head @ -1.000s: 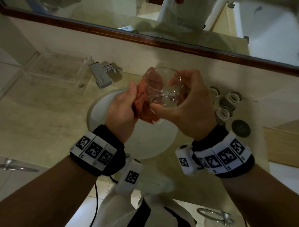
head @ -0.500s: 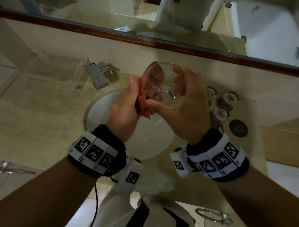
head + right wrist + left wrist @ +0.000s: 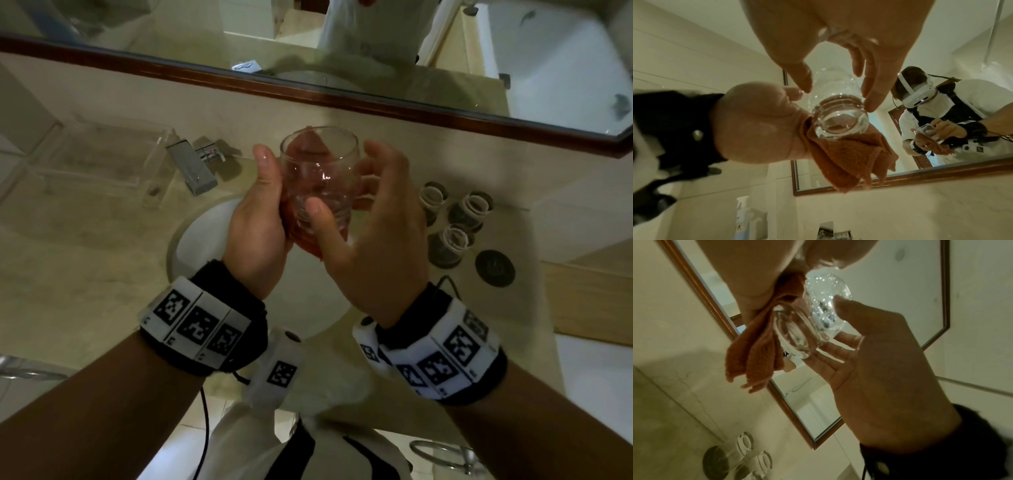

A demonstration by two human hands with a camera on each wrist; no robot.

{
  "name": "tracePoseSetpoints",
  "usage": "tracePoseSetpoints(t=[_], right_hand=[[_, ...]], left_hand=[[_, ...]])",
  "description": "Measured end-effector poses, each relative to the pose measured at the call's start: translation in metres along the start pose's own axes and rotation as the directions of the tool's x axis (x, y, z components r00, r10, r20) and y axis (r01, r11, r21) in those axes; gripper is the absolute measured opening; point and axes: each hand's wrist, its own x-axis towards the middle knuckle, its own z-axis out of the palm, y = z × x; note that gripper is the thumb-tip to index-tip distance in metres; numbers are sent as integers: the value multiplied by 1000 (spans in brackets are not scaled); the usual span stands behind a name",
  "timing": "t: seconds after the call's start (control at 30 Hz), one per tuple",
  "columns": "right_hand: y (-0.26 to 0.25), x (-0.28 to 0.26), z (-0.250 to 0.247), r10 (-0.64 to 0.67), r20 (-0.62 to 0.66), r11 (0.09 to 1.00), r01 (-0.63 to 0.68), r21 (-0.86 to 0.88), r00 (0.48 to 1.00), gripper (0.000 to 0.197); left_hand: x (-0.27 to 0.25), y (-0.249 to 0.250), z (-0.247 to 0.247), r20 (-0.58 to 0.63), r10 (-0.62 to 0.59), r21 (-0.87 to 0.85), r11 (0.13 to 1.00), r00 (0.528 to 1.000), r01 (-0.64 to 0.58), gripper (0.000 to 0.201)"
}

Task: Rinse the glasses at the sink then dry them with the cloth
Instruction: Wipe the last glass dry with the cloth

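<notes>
A clear drinking glass (image 3: 320,178) is held upright above the sink, wet with droplets in the left wrist view (image 3: 824,313). An orange-red cloth (image 3: 305,240) lies behind and under it and hangs down in folds (image 3: 851,155). My left hand (image 3: 260,219) grips the cloth against the glass's left side, thumb pointing up. My right hand (image 3: 373,219) holds the glass from the right, its thumb on the near wall and its fingers curved loosely round the far side (image 3: 867,91). The glass's thick base (image 3: 838,123) faces the right wrist camera.
The white sink basin (image 3: 202,240) lies below the hands, with a chrome faucet (image 3: 191,168) at its back left. Three other glasses (image 3: 452,240) and a dark round disc (image 3: 495,267) sit on the counter to the right. A clear tray (image 3: 102,161) is at left, the mirror (image 3: 376,51) behind.
The glass has risen and turned from tilted to upright. The cloth has moved from its left side to behind and under it. My right fingers have spread looser round it.
</notes>
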Motion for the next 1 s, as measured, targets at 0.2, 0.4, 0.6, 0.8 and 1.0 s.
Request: tracePoseSetpoints(t=[0.2,0.4,0.6,0.8,1.0], right_hand=[[1,4,3,39,-65,999,-36,40,997,83],[11,15,-9,69,127,945,-106,309,989,78],[11,11,-9,48,124,940,-87,330,991,54],[9,7,-2,-45,6,998,45,38,999,89],[14,10,-8,27,167,946,-79,315,986,84]], left_hand=[[-2,4,8,24,-24,71,997,999,22,83],[-2,9,5,26,-23,59,998,999,21,83],[-5,11,7,40,1,149,989,999,-7,88],[-7,10,7,19,10,191,982,1000,-13,86],[-15,16,1,-17,16,227,974,1000,-12,85]])
